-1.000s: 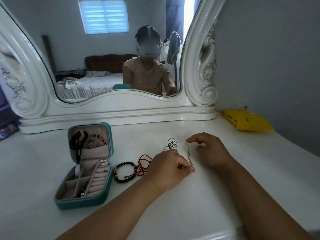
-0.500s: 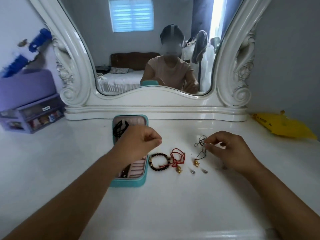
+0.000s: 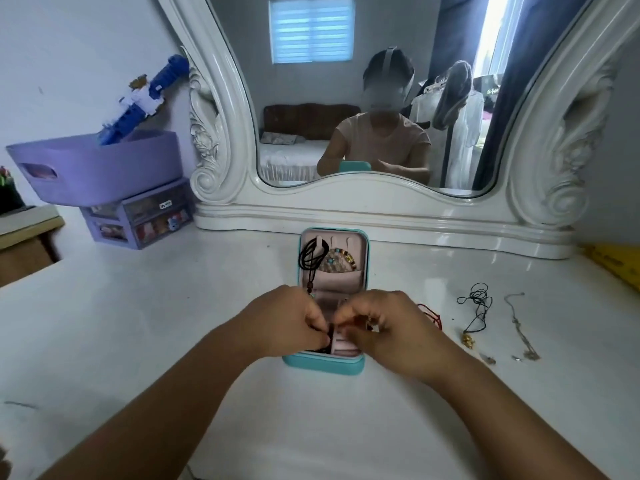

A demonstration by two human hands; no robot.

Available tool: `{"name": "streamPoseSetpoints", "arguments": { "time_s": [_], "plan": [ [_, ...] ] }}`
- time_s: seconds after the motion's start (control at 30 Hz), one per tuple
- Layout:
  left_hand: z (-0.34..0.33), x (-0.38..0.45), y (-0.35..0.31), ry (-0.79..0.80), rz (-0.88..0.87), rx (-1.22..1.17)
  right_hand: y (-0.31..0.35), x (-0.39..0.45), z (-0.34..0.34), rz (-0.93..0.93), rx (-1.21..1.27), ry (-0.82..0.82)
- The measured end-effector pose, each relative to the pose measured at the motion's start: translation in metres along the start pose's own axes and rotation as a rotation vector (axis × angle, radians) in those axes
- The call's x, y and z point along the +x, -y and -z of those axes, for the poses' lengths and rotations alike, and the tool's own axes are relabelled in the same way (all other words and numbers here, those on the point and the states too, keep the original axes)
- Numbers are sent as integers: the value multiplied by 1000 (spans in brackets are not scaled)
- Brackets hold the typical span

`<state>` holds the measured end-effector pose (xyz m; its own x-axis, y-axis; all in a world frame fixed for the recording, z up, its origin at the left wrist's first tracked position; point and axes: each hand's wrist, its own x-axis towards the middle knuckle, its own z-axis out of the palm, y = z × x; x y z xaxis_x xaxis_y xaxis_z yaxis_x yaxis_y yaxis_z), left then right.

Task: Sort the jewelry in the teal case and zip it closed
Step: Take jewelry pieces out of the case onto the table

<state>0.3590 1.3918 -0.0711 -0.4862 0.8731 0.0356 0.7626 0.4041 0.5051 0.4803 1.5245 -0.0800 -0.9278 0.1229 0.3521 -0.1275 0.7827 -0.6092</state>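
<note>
The teal case (image 3: pixel 323 366) lies open in the middle of the white dresser top (image 3: pixel 138 323), with its lid (image 3: pixel 365 258) propped towards the mirror. A black cord necklace (image 3: pixel 311 256) and a beaded bracelet (image 3: pixel 337 262) sit in the lid pocket. My left hand (image 3: pixel 287 322) and my right hand (image 3: pixel 388 329) meet over the pink tray. Their curled fingertips pinch a dark beaded bracelet (image 3: pixel 331 336), which is mostly hidden. A red cord (image 3: pixel 431 315) peeks out behind my right hand. To the right lie a black cord with a gold charm (image 3: pixel 479 306) and a silver chain (image 3: pixel 519 327).
The ornate white mirror frame (image 3: pixel 381 216) stands just behind the case. A purple basin (image 3: pixel 97 164) on small drawers (image 3: pixel 138 220) occupies the far left. A yellow object (image 3: pixel 613 265) lies at the right edge. Two tiny silver pieces (image 3: pixel 489 359) sit near the chain.
My left hand left the silver chain and went to the case. My right hand let go of the black cord and joined it. The black bracelet is gone from beside the case.
</note>
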Motion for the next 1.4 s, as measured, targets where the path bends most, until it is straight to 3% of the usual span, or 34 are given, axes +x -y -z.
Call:
{"name": "streamPoseSetpoints", "arguments": {
  "time_s": [0.3,0.5,0.7,0.8,0.9,1.0,1.07,1.23,1.4],
  "plan": [
    [13,9,-10,217,64,146,-2,3,-10,-26,-1,2],
    [14,15,-20,124,-1,429,-5,3,-14,-21,2,-43],
    [11,14,-21,153,-37,421,-6,2,-16,-2,17,-44],
    [16,12,-19,139,-57,309,-6,-1,-14,-2,47,-82],
    [28,11,-19,-5,-115,59,-6,-2,-10,-64,220,-164],
    [36,13,-26,-229,-233,-89,2,1,-5,-87,754,-69],
    [39,14,-35,-372,-286,-131,6,2,0,-62,984,-35],
    [45,20,-45,-726,-298,-260,1,-4,19,-163,881,-123],
    [36,27,-56,-836,-262,-292,-14,-21,57,-208,712,-235]
  ]
}}
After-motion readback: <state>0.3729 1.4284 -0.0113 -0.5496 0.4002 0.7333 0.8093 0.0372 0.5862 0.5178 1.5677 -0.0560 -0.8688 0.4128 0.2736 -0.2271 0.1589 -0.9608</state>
